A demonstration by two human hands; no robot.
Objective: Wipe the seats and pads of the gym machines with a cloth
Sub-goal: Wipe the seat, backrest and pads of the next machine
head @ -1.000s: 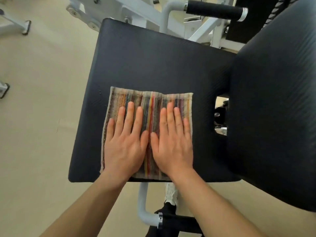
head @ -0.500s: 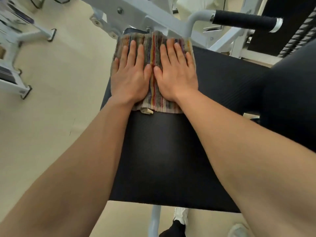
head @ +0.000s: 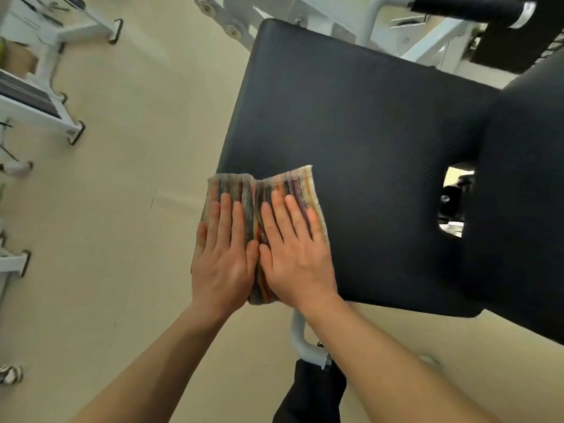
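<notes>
A black padded seat (head: 360, 141) of a white-framed gym machine fills the middle of the view. A striped multicoloured cloth (head: 262, 190) lies on the seat's near left corner, its left part hanging over the seat's edge. My left hand (head: 224, 257) presses flat on the cloth's left half with straight fingers. My right hand (head: 294, 254) presses flat on the right half, thumb beside the left thumb. A black back pad (head: 525, 193) rises at the right.
A black foam handle (head: 467, 9) on a white bar sticks out at the top right. Another white bar with a black grip (head: 311, 389) lies below the seat. White frames of other machines (head: 45, 96) stand on the beige floor at the left.
Both hands have slid the cloth from the seat's far left edge back to the near left corner. One second ago the cloth was at the near edge, more toward the middle.
</notes>
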